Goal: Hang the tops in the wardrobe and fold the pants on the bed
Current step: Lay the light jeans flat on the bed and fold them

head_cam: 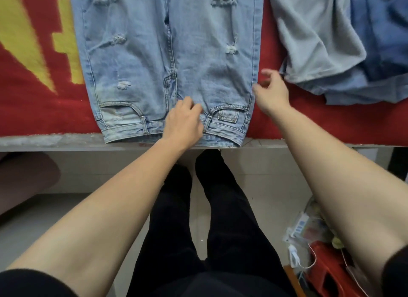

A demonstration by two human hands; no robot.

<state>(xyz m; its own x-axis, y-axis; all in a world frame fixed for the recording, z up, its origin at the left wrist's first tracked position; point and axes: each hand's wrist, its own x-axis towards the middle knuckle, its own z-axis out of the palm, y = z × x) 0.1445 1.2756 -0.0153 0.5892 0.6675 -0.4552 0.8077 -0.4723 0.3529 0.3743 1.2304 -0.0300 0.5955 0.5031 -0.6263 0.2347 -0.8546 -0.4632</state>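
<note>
Beneath the left hand [183, 120] the jeans [154, 53] mid-waistband is hidden; legs cropped.

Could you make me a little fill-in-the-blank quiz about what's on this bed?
The light blue jeans lie flat on a red and ____ blanket.
The left hand rests on the jeans near their ____.
The grey garment lies to the ____ of the jeans.
Missing words: yellow; waistband; right.

Pale blue jeans [154, 53] — red blanket [33, 102] with yellow stepped pattern — light grey top [313, 36].
</note>
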